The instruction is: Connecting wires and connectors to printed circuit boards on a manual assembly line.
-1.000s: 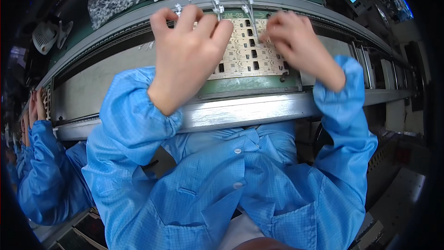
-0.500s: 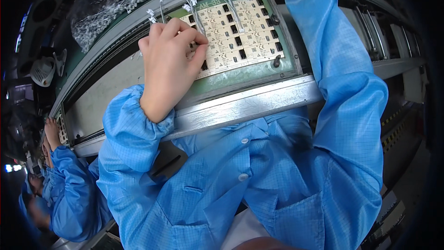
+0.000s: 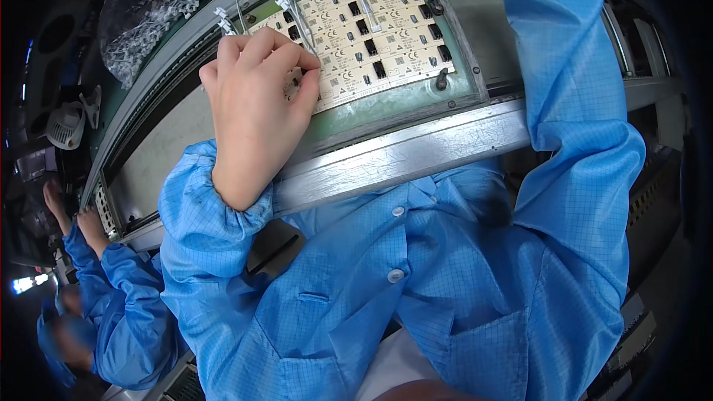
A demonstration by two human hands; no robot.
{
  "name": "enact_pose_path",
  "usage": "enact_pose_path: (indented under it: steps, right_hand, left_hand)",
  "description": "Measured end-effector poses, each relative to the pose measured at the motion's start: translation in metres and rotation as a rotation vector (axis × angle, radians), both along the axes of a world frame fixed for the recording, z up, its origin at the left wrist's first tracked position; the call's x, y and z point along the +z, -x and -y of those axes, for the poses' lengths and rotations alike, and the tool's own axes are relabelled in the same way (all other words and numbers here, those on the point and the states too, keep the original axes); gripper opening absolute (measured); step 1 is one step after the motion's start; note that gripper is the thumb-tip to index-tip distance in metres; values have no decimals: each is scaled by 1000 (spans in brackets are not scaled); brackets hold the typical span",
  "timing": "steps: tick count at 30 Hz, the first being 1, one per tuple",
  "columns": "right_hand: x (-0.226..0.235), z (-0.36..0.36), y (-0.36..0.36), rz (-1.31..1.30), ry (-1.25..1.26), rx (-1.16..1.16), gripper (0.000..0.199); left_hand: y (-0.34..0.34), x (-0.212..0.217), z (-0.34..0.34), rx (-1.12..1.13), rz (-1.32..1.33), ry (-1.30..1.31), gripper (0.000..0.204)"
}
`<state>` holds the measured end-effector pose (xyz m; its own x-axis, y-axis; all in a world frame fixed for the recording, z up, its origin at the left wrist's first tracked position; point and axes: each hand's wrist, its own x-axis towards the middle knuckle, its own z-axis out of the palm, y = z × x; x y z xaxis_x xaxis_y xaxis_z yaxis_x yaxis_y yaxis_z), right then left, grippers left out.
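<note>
My left hand [image 3: 256, 108] rests on the near left corner of a cream panel of small circuit boards [image 3: 375, 37], fingers curled, fingertips pinched on thin white wires with small connectors [image 3: 286, 0] that stick up from the panel. The panel lies in a green carrier frame [image 3: 386, 104] on a metal conveyor rail [image 3: 401, 160]. My right arm in a blue sleeve [image 3: 564, 67] stretches up past the top edge, so my right hand is out of view.
A clear bag of white wire parts [image 3: 160, 0] lies beyond the conveyor at upper left. A co-worker in a blue coat [image 3: 111, 304] works at the far left, hands [image 3: 74, 212] at the line. Machine parts sit at right.
The view has tipped down and left. My right hand left the panel and reached up out of view. My left hand stayed on the panel's left corner, holding the wires.
</note>
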<state>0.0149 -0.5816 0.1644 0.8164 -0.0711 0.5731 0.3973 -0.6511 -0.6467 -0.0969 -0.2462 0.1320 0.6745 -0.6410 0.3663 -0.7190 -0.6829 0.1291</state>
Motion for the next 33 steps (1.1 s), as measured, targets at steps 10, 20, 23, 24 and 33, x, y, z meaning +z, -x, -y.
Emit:
enact_pose_path:
  steps: [10, 20, 23, 24, 33]
  right_hand:
    - [-10, 24, 28, -112, -205, 56, 13]
    - [-10, 32, 47, -101, -380, 150, 20]
    - [-7, 23, 59, -154, -443, 174, 26]
    - [-5, 19, 64, -157, -444, 176, 26]
    - [-10, 21, 69, -255, -387, 180, 30]
  left_hand:
    - [-15, -2, -2, -14, -173, 90, 5]
    - [-12, -1, -2, -34, -220, 114, 6]
    - [-7, 0, -2, -32, -170, 91, 6]
    - [-6, 0, -1, -28, -128, 71, 6]
    - [-3, -3, 1, -53, -47, 41, 7]
